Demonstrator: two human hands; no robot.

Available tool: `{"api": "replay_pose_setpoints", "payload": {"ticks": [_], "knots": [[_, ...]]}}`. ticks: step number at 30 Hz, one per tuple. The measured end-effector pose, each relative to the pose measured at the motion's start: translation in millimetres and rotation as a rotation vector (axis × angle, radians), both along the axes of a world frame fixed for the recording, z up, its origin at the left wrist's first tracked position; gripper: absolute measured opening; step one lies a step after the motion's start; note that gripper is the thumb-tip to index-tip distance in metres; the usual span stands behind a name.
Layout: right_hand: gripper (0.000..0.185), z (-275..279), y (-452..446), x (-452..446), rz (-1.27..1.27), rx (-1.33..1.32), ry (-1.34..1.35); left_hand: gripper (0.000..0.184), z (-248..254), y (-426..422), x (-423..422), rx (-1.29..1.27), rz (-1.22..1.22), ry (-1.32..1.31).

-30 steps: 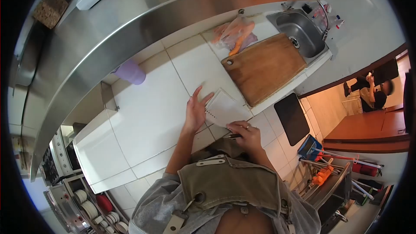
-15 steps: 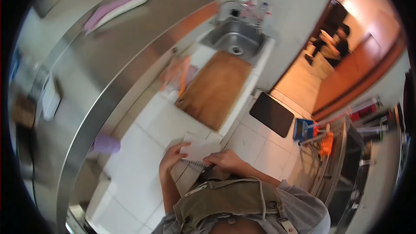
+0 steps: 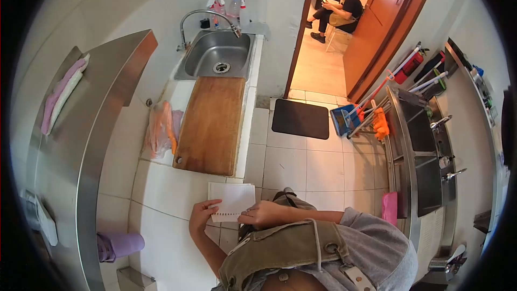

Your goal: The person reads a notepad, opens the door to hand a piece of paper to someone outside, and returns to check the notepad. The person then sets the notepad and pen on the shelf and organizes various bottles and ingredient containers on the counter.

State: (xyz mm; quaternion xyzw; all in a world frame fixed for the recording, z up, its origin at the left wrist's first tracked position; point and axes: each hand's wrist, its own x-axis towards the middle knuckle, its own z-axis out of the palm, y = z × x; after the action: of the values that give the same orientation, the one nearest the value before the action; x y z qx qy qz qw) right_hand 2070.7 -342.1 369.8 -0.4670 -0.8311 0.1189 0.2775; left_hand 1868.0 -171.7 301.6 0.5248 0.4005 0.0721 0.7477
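Observation:
A small white spiral notepad (image 3: 235, 199) with a blank page lies just above the tiled counter's front edge, a dark row of binding holes along its near side. My left hand (image 3: 203, 214) grips its left edge, thumb over the page and fingers beneath. At the lower right corner my right hand (image 3: 264, 214) is closed on the notepad, its fingertips pressed together. Whether anything else is in that hand I cannot tell. Beyond the notepad lies a wooden cutting board (image 3: 211, 129), with a carrot (image 3: 171, 127) and a clear plastic bag (image 3: 157, 129) along its left side.
A steel sink (image 3: 219, 48) with a curved tap lies behind the board. At left runs a steel shelf (image 3: 89, 118); a purple cup (image 3: 123, 246) is below it. A black mat (image 3: 300, 119) lies before the doorway, where a person (image 3: 344, 11) sits. Double sinks (image 3: 425, 183) stand right.
My view has swung so the counter, sink and doorway now stand more upright in it. Both hands still hold the notepad, which now shows more of its page.

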Motion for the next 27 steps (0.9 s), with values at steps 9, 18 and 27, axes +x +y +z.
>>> {"api": "replay_pose_setpoints", "payload": {"ticks": [9, 18, 27], "knots": [[0.025, -15.3, 0.3, -8.7, 0.062, 0.013, 0.003, 0.03, 4.6, -4.2, -12.0, -0.039, -0.012, 0.089], [0.012, -23.3, 4.8, -16.5, 0.06, 0.136, 0.057, 0.031, 5.2, -2.8, -24.7, -0.026, -0.033, 0.115], [0.011, -21.7, 1.4, -15.0, 0.061, 0.147, 0.065, 0.031, 7.4, -1.7, -24.3, -0.051, -0.036, 0.096]]}}
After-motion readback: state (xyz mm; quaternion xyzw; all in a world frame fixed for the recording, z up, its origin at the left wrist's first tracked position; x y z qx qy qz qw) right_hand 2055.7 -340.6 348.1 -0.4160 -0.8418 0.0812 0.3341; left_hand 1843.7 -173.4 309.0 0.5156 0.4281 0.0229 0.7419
